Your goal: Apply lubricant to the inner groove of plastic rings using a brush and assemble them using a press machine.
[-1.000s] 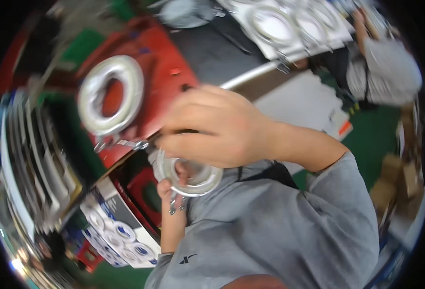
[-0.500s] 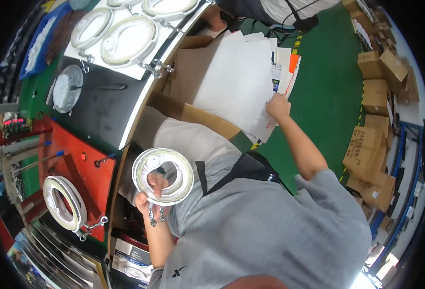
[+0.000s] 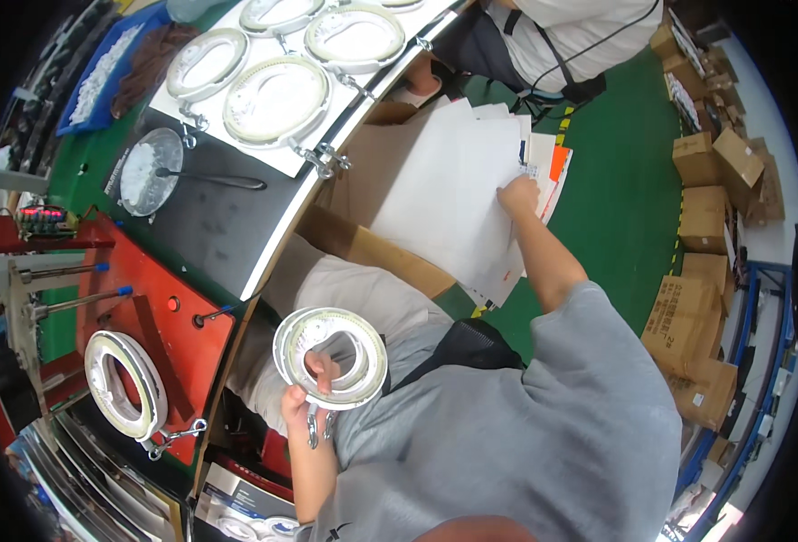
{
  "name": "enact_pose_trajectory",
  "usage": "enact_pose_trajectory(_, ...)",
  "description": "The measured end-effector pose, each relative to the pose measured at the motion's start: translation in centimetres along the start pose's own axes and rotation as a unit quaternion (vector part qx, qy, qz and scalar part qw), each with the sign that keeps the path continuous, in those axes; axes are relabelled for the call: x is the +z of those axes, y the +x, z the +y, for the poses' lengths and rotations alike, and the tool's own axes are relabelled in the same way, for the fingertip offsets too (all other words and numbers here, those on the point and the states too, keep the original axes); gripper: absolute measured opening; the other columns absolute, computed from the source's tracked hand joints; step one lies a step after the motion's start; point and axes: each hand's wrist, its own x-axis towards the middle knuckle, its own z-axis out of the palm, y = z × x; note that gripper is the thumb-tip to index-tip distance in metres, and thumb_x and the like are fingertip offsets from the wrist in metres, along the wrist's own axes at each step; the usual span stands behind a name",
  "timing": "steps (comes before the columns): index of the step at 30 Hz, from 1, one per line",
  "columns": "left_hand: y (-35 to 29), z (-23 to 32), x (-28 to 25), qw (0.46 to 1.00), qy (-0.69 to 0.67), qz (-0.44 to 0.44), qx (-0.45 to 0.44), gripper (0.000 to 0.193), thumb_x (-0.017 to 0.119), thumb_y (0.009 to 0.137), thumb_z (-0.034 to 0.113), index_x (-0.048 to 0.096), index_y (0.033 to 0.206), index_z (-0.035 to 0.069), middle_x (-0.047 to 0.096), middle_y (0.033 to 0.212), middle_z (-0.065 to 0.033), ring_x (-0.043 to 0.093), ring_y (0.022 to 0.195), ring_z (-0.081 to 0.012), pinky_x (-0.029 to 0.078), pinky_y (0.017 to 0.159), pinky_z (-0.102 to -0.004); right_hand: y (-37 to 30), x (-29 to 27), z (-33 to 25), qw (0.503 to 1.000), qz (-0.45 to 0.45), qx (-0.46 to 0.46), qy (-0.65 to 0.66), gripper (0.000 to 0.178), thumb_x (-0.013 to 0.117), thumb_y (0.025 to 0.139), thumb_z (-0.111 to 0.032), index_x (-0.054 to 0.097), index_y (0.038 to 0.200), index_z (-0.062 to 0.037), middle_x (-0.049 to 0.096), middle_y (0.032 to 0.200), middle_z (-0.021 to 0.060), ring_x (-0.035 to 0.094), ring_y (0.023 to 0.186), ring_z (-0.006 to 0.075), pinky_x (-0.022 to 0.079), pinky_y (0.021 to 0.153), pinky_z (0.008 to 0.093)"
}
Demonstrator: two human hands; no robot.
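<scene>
My left hand (image 3: 305,399) is closed on a round white ring (image 3: 296,340), its fingers reaching into the central hole. Metal hooks or clasps dangle from the ring's lower edge, in front of the wrist. On the right, my right hand (image 3: 518,193) is closed at the edge of a fanned stack of large white sheets (image 3: 435,199). Its fingertips are partly hidden against the paper. Orange and printed pieces show at the stack's right edge, and a cardboard box (image 3: 399,257) stands under the near side of the sheets.
Several similar rings (image 3: 277,99) lie on a white board at the upper left. Nearby are a clear bowl (image 3: 150,172) with a dark-handled tool. A red machine (image 3: 159,312) carries another ring (image 3: 126,386). Another person (image 3: 580,41) sits beyond; cardboard boxes (image 3: 702,212) line the right.
The whole view has shifted a little. My left hand still holds the ring, which sits slightly lower and further right in the picture. My right hand stays at the sheets' edge.
</scene>
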Motion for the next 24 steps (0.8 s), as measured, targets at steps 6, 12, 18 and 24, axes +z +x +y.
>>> enact_pose_trajectory(6,-0.1,-0.1,-0.3,0.999,0.044,0.018,0.014,0.045,0.077,0.083,0.039,0.062,0.106,0.004,0.058,0.077,-0.004,0.046,0.07,-0.0134,0.035,0.059,-0.028,1.9,0.1,1.1,0.999,-0.008,0.006,0.031,0.036,0.075,0.088,-0.028,0.071,0.11,0.0001,0.073,0.117,0.0226,0.07,0.111,0.0376,0.058,0.093,0.0464)
enact_pose_trajectory(12,0.0,-0.3,-1.1,0.999,-0.032,-0.007,0.013,0.04,0.075,0.087,0.028,0.058,0.11,0.0,0.058,0.081,-0.0072,0.049,0.072,-0.0148,0.042,0.058,-0.0288,2.2,0.3,2.6,0.998,0.053,-0.024,0.012,0.033,0.063,0.092,-0.029,0.072,0.109,-0.0026,0.073,0.113,0.0244,0.07,0.108,0.0414,0.056,0.094,0.0495)
enact_pose_trajectory(18,-0.4,0.2,-1.5,0.998,0.056,0.023,0.021,0.046,0.076,0.082,0.037,0.063,0.107,0.0,0.06,0.08,-0.0083,0.05,0.073,-0.0145,0.038,0.054,-0.0254,0.1,-2.7,2.1,0.977,0.159,-0.041,0.133,0.032,0.057,0.097,-0.029,0.066,0.109,-0.0009,0.073,0.104,0.0271,0.071,0.1,0.0456,0.056,0.088,0.0537)
enact_pose_trajectory(24,-0.8,0.6,-2.0,0.999,0.039,0.026,0.011,0.046,0.077,0.08,0.037,0.063,0.106,0.001,0.061,0.081,-0.0076,0.052,0.076,-0.0156,0.041,0.061,-0.0272,-0.5,-1.7,3.7,0.942,-0.074,-0.022,0.327,0.035,0.069,0.096,-0.024,0.061,0.115,0.0039,0.072,0.095,0.0248,0.074,0.078,0.0304,0.06,0.068,0.0426)
